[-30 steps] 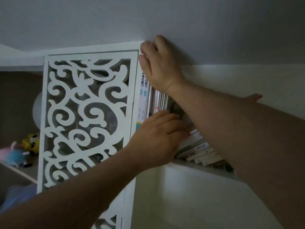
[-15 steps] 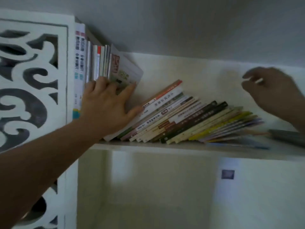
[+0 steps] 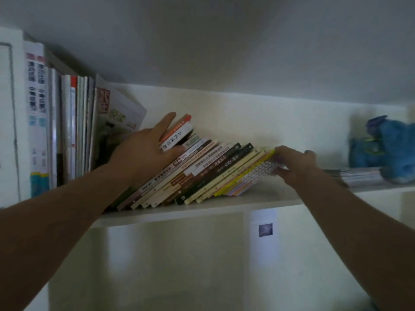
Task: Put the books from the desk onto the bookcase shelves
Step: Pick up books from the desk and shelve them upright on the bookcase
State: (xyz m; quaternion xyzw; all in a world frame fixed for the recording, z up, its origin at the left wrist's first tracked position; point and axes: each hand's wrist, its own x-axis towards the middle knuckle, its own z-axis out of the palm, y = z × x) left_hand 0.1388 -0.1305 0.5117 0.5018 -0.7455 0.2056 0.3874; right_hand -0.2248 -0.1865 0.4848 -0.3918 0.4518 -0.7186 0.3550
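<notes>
A row of several books (image 3: 208,169) leans steeply to the right on the white shelf (image 3: 265,198) of the bookcase. My left hand (image 3: 146,153) rests flat on the top of the leaning row, with its fingers round the upper end of the two topmost books (image 3: 179,134). My right hand (image 3: 294,163) grips the thin books (image 3: 258,170) at the low right end of the row, fingers curled under them. Taller books (image 3: 60,122) stand upright at the far left, and a magazine (image 3: 112,113) leans against them.
A blue plush toy (image 3: 386,149) sits at the shelf's right end on a flat pile of thin magazines (image 3: 359,176). A white side panel (image 3: 11,122) bounds the shelf on the left. Below the shelf is an open compartment with a small sticker (image 3: 265,230).
My view swung right from the fretwork panel to the shelf. My right hand came down from the back wall onto the row's right end. My left hand slid right onto the topmost books.
</notes>
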